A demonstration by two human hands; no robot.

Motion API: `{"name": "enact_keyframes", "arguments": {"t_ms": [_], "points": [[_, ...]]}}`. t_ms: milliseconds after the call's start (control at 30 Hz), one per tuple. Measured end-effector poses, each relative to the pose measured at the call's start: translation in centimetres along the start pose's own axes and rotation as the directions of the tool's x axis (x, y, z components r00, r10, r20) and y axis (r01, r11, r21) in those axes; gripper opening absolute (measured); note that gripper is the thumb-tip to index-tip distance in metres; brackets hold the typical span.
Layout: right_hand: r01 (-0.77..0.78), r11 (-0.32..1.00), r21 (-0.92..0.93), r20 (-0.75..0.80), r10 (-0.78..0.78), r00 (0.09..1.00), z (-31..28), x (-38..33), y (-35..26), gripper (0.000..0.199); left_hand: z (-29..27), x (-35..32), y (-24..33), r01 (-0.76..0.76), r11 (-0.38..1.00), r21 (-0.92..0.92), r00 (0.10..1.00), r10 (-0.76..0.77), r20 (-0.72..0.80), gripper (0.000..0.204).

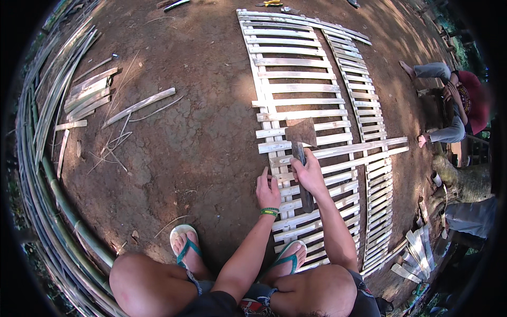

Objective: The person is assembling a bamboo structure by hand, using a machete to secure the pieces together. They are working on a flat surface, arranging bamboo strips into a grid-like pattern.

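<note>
A lattice panel of pale bamboo slats [301, 88] lies on the ground in front of me, its slats crossing long lengthwise strips. My right hand [310, 171] is closed round the dark handle [306, 198] of a broad-bladed chopping tool, held over the panel. Its wide, rusty blade [302, 132] points away from me. Beside the panel's left edge is my left hand [268, 191], fingers spread near the end of a slat; whether they touch it I cannot tell. A green band circles that wrist.
Long bamboo poles [79, 224] curve along the left side. Cut slats [90, 95] and a loose strip [138, 107] lie on the soil. Pliers [272, 3] are at the far edge. At right, a person [467, 100] sits near more bamboo pieces [420, 251].
</note>
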State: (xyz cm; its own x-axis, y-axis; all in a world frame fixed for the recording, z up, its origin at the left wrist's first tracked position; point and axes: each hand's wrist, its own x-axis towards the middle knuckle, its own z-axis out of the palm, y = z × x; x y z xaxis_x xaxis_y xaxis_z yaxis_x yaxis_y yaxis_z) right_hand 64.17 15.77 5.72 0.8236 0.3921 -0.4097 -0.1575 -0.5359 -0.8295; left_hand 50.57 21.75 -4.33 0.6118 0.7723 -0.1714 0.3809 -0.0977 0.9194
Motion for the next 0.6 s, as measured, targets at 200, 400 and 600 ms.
{"name": "enact_keyframes", "arguments": {"t_ms": [200, 400, 600], "points": [[-0.089, 0.833, 0.546, -0.01, 0.113, 0.994, -0.5, -0.4, -2.4, 0.021, -1.0, 1.4, 2.6, -0.145, 0.936, 0.321, 0.989, 0.134, 0.057, 0.061], [-0.275, 0.801, 0.532, 0.069, 0.283, 0.957, -0.2, 0.6, 0.7, 0.025, -0.2, 5.0, 3.7, -0.288, 0.742, 0.605, 0.95, 0.141, 0.279, 0.063], [-0.084, 0.659, 0.747, -0.102, 0.238, 0.966, -0.5, 2.1, 0.1, 0.038, 0.0, 5.1, 3.3, -0.289, 0.746, 0.6, 0.948, 0.136, 0.287, 0.06]]}}
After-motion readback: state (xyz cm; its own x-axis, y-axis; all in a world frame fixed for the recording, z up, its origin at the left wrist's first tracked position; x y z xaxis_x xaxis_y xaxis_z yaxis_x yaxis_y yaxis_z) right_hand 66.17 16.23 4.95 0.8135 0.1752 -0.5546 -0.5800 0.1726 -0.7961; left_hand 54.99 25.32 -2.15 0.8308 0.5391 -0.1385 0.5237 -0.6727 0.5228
